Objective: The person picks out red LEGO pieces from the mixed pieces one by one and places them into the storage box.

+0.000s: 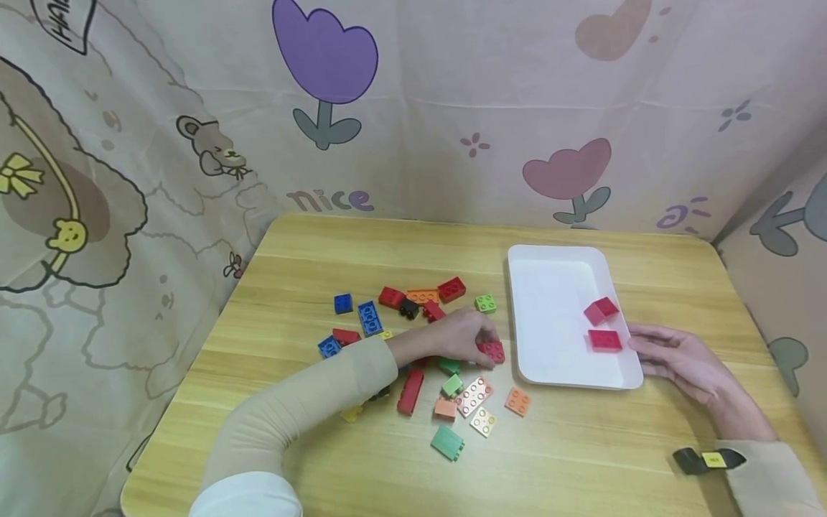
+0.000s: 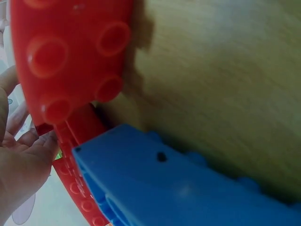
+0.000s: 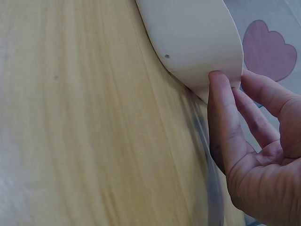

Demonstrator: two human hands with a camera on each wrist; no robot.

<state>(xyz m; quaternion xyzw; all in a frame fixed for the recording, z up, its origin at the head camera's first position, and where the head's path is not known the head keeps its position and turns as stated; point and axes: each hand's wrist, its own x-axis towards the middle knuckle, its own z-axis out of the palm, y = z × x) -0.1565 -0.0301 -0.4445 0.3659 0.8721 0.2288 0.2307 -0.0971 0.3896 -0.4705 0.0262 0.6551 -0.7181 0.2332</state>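
Observation:
My left hand (image 1: 461, 334) reaches over the loose bricks and pinches a red toy brick (image 1: 494, 351) between thumb and fingers, studs facing up. In the left wrist view that hand (image 2: 23, 165) is partly hidden behind a nearby red brick (image 2: 70, 52), with a blue brick (image 2: 178, 179) closer below. The white tray (image 1: 555, 316) stands just right of the pinched brick. Two red bricks, one tilted (image 1: 601, 311) and one flat (image 1: 604, 340), lie inside by its right wall. Fairly straight fingers of my right hand (image 1: 678, 359) touch the tray's outer right side.
Several bricks lie left of the tray: a lime brick (image 1: 485, 304), an orange brick (image 1: 518, 401), a green brick (image 1: 448, 442) and a long red brick (image 1: 410, 391) among them. Patterned cloth (image 1: 439, 165) hangs behind the wooden table (image 1: 581, 459). A black strap (image 1: 708, 460) sits at the right cuff.

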